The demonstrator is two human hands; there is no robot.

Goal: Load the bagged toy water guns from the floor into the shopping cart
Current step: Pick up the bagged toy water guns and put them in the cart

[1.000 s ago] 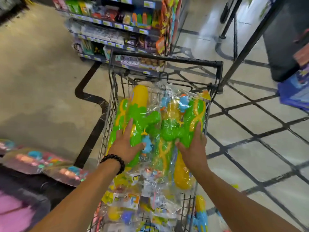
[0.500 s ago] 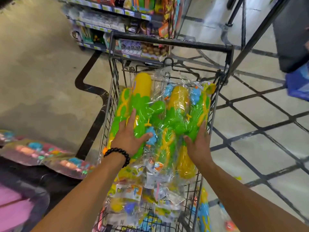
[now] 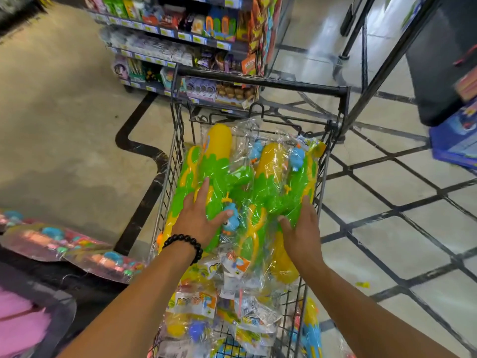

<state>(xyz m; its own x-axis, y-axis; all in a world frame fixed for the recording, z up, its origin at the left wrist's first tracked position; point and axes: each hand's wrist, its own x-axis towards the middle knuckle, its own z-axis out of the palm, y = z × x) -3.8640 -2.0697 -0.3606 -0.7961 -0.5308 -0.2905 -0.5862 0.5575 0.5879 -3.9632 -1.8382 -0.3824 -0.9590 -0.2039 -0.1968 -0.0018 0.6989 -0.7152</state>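
A wire shopping cart (image 3: 260,85) stands in front of me, filled with bagged green and yellow toy water guns (image 3: 242,177). My left hand (image 3: 198,218), with a black bead bracelet at the wrist, presses flat on the left bagged gun. My right hand (image 3: 300,226) presses with straight fingers on the right bagged gun by the cart's right wall. More bagged toys (image 3: 232,293) lie lower in the cart near me. A blue and yellow bagged gun (image 3: 311,332) lies on the floor right of the cart.
Pinkish bagged toys (image 3: 62,244) lie on a dark low surface at the left. A stocked shelf unit (image 3: 180,40) stands beyond the cart. A black metal frame (image 3: 387,65) and a blue box (image 3: 456,140) are at the right. Tiled floor surrounds the cart.
Both hands pushed the bagged guns down and forward into the cart, and the bags now lie flatter. The view moved slightly closer to the cart.
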